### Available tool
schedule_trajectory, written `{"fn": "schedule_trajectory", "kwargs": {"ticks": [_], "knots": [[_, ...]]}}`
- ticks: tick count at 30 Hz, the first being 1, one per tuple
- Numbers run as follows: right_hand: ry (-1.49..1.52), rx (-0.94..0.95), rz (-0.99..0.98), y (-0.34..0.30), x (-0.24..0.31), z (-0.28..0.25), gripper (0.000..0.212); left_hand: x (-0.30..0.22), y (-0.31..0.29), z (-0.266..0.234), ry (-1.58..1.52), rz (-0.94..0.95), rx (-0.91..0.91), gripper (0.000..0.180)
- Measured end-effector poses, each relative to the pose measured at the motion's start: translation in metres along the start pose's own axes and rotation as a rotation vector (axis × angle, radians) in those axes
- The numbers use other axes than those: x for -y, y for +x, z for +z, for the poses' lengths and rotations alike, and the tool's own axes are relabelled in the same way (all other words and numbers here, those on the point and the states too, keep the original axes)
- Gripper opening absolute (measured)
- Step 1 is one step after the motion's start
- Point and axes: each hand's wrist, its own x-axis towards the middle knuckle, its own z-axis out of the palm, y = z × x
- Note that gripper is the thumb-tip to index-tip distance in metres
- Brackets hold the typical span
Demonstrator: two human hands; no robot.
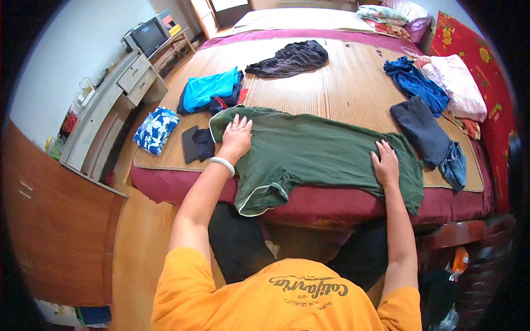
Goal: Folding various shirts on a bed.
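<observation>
A dark green T-shirt (pixel 326 149) with pale trim lies spread sideways across the near edge of the bed, its neck end to the left and its hem to the right. One sleeve hangs over the bed's front edge. My left hand (pixel 237 134) rests flat on the shirt's left end, fingers extended, a white bangle on that wrist. On the right part of the cloth, near the hem, my right hand (pixel 386 164) lies with its fingers spread. Neither hand grips the fabric.
Folded blue clothes (pixel 207 91) and a blue-white floral garment (pixel 157 130) lie left. A dark crumpled garment (pixel 292 58) lies farther back. Dark trousers (pixel 420 129), a blue garment (pixel 415 83) and a pink pillow (pixel 455 85) are right. A desk (pixel 105 116) stands beyond the bed's left side.
</observation>
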Motion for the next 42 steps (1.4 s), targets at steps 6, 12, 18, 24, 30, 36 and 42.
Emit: {"fn": "schedule_trajectory", "kwargs": {"ticks": [6, 12, 18, 24, 30, 36, 42], "knots": [[-0.006, -0.002, 0.016, -0.001, -0.003, -0.001, 0.049, -0.108, -0.048, -0.052, -0.362, 0.345, -0.004, 0.067], [0.004, -0.017, -0.007, 0.001, -0.002, 0.0, 0.049, -0.062, -0.048, -0.014, -0.298, 0.227, -0.057, 0.065], [-0.008, -0.017, -0.006, 0.002, -0.007, 0.005, 0.049, -0.05, -0.106, -0.035, -0.583, 0.094, -0.004, 0.055], [-0.03, -0.017, 0.001, 0.001, -0.008, 0.005, 0.049, -0.095, -0.18, -0.072, -0.736, 0.269, -0.193, 0.037], [-0.031, -0.008, 0.024, 0.002, -0.007, 0.006, 0.05, -0.103, -0.188, -0.078, -0.938, 0.001, -0.246, 0.023], [0.002, -0.029, 0.007, 0.0, -0.004, 0.002, 0.049, -0.102, -0.188, -0.08, -0.789, 0.134, -0.248, 0.02], [0.008, -0.028, 0.0, 0.001, -0.005, 0.003, 0.049, -0.089, -0.183, -0.085, -1.005, 0.006, -0.569, 0.012]]}}
